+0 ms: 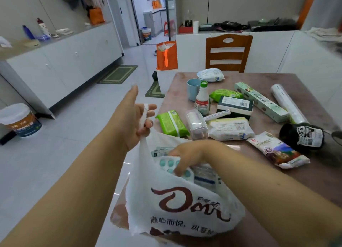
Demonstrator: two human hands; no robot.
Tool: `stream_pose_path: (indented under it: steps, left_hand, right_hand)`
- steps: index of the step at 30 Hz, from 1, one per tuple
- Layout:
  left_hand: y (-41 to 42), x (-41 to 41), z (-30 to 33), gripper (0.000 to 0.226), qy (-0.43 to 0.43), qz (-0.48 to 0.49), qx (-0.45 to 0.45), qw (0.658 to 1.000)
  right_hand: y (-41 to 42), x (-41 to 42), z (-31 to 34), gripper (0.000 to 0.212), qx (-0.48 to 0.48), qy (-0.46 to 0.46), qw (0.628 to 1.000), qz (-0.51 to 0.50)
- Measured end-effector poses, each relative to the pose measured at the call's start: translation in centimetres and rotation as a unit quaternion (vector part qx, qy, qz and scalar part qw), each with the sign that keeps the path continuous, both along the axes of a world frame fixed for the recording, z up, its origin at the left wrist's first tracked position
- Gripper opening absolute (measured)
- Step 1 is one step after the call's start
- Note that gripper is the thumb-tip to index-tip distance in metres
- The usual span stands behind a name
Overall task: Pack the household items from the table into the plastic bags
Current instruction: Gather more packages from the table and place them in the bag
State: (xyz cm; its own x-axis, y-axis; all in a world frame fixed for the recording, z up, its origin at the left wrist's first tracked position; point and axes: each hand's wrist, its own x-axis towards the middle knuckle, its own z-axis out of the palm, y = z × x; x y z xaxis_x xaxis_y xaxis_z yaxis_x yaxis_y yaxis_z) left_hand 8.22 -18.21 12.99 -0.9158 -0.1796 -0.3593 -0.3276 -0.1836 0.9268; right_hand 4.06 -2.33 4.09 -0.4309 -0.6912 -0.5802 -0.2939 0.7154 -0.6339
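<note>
Brown table point(305, 182) fills right half of frame, loose items spread across its middle. White plastic bag point(175, 206) with brown logo sits low centre, at table's near left corner, mouth open. Left hand point(135, 120), centre frame, fingers curled round the bag handle point(143, 117), lifting it up. Right hand point(187, 155) inside bag mouth, gripping a teal-dotted packet point(167, 163). Black roll point(301, 137) at right edge; green wipes pack point(172, 123) just above the bag.
</note>
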Motion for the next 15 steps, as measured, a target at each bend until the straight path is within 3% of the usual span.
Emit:
stream_pose_path:
  steps: [2,5,8,10,12,15]
  left_hand:
    - [0.5,0.3,0.0,0.081,0.004,-0.023,-0.012,1.000]
    - [0.1,0.4,-0.2,0.082,0.010,-0.020,-0.015,1.000]
    - [-0.3,0.6,-0.1,0.082,0.010,-0.008,-0.015,1.000]
    - [-0.2,0.6,0.0,0.082,0.014,-0.002,-0.015,1.000]
    - [0.0,0.3,0.3,0.083,0.024,0.006,-0.014,1.000]
    - [0.4,-0.5,1.7,0.083,0.060,0.017,-0.009,0.998]
  right_hand:
    - [-1.6,0.6,0.0,0.036,-0.013,0.112,0.993,0.038]
    - [0.0,-0.4,0.6,0.048,-0.054,0.104,0.988,-0.104]
    - [4.3,-1.5,-0.7,0.076,0.093,0.097,0.983,-0.126]
    - [6.6,-1.6,-1.6,0.090,0.190,0.145,0.966,-0.099]
    - [8.4,-2.2,-1.2,0.085,0.186,0.236,0.947,-0.115]
    - [10.7,-3.5,2.7,0.066,0.109,0.337,0.918,-0.179]
